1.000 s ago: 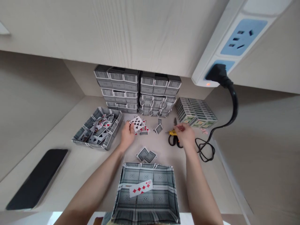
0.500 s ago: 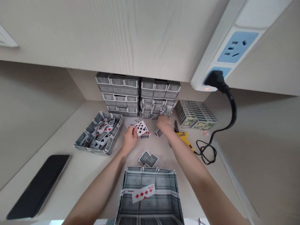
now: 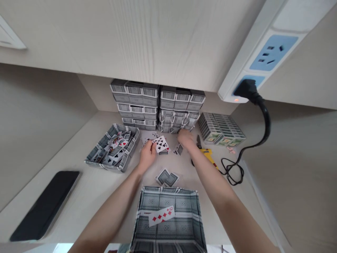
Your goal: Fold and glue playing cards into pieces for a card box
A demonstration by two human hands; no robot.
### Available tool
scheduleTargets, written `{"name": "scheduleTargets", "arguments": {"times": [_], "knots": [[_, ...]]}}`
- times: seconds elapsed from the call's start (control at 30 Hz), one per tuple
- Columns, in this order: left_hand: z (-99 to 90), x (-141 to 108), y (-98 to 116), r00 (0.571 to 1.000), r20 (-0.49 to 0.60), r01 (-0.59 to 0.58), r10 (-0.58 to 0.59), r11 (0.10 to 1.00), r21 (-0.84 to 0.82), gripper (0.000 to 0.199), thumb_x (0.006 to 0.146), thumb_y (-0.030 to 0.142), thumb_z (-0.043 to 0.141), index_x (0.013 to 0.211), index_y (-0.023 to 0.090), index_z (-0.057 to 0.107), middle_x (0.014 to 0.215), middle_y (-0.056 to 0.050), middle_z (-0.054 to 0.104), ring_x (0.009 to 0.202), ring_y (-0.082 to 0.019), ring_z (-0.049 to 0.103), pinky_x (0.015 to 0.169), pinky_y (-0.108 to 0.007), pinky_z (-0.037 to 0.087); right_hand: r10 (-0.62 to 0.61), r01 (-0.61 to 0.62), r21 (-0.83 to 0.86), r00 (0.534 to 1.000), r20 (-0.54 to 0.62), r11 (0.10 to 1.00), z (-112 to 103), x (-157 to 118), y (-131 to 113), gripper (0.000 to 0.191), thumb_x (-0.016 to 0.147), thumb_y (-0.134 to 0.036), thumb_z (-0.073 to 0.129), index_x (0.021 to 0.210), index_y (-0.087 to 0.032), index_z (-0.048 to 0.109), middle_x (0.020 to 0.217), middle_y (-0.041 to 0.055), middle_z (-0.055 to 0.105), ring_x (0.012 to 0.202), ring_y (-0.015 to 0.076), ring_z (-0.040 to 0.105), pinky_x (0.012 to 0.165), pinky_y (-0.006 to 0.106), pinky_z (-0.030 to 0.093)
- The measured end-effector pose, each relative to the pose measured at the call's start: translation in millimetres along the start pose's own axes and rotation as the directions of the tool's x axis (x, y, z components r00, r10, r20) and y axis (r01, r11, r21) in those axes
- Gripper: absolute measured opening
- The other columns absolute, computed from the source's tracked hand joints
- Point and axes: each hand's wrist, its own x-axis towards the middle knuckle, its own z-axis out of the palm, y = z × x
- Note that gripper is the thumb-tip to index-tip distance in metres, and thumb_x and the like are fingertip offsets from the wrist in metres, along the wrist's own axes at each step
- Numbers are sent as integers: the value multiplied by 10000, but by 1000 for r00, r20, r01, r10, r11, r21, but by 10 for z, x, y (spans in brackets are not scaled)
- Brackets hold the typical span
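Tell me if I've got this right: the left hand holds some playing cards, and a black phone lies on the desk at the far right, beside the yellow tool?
Not quite. The left hand does hold playing cards, but the black phone lies at the far left of the desk, nowhere near the yellow tool, which sits on the right by the black cable. The head view shows this.

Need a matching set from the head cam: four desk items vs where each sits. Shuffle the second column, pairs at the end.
Items:
1. phone
2. tray of loose cards
3. yellow tool
4. six of diamonds

Places:
A. inside the near card-patterned box
B. far left on the desk, face down or dark
C. just right of the right hand
D. left of the left hand

Pairs: 1-B, 2-D, 3-C, 4-A
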Motion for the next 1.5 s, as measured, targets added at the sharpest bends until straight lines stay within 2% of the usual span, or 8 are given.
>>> {"name": "scheduleTargets", "arguments": {"times": [0.23, 0.4, 0.47, 0.53, 0.63, 0.87, 1.23, 1.5], "knots": [[-9, 3, 26, 1000, 2, 1, -1, 1000, -2, 183, 840, 308, 404, 722, 185, 471, 630, -1, 520, 596, -135, 487, 561, -232, 360, -107, 107, 3, 992, 67, 994, 83, -2, -54, 272, 568, -140, 670, 838, -109, 689, 908, 146, 677, 893, 235, 620, 694, 246, 463], [-6, 4, 29, 999, -23, 33, -33, 999, 4, 192, 851, 310, 384, 735, 182, 468, 652, -11, 532, 602, -137, 493, 551, -232, 350, -229, 197, 254, 968, 102, 947, -33, -103, -27, 218, 683, -315, 609, 833, -170, 672, 577, -12, 627, 532, 102, 564, 478, 179, 394], [-1, 5, 19, 998, -36, 49, -49, 999, 0, 201, 856, 321, 375, 751, 182, 476, 655, -14, 535, 598, -138, 494, 544, -234, 347, -260, 148, 553, 957, 130, 820, -74, -165, 7, 198, 672, -304, 625, 802, -156, 648, 461, -54, 540, 409, 68, 467, 400, 169, 332], [7, 4, 3, 997, -45, 57, -57, 998, 0, 215, 859, 336, 371, 758, 181, 479, 651, -14, 533, 589, -138, 491, 537, -235, 341, -284, 53, 792, 946, 154, 608, -94, -239, 42, 173, 608, -235, 678, 740, -147, 608, 439, -75, 505, 374, 48, 422, 373, 159, 307], [18, 0, -19, 997, -58, 51, -51, 999, 5, 228, 862, 349, 363, 766, 180, 482, 658, -17, 537, 594, -138, 490, 544, -238, 342, -311, -40, 912, 933, 180, 409, -104, -372, 83, 215, 540, -160, 712, 691, -149, 559, 496, -61, 551, 416, 48, 484, 386, 142, 346], [21, -6, -24, 997, -67, 28, -28, 1000, -7, 234, 858, 359, 371, 784, 178, 501, 680, -22, 549, 641, -144, 512, 576, -240, 361, -338, -70, 970, 929, 149, 234, -98, -634, 135, 294, 528, -175, 732, 725, -161, 515, 550, -35, 605, 478, 79, 561, 399, 144, 378], [-6, -38, 3, 1000, -15, -7, 6, 998, -58, 206, 847, 343, 393, 777, 183, 502, 679, -13, 547, 628, -129, 498, 603, -239, 398, -341, -66, 996, 936, 81, 57, 31, -852, 232, 359, 521, -313, 763, 693, -169, 483, 442, -74, 517, 349, 41, 422, 317, 145, 249], [-29, -53, 72, 999, -32, -29, 26, 993, -113, 191, 841, 319, 417, 885, 183, 542, 800, -44, 612, 713, -139, 555, 642, -245, 435, -265, -10, 998, 964, -5, -55, 186, -861, 201, 287, 562, -322, 748, 709, -154, 566, 595, -12, 616, 555, 105, 612, 580, 227, 539]]}}
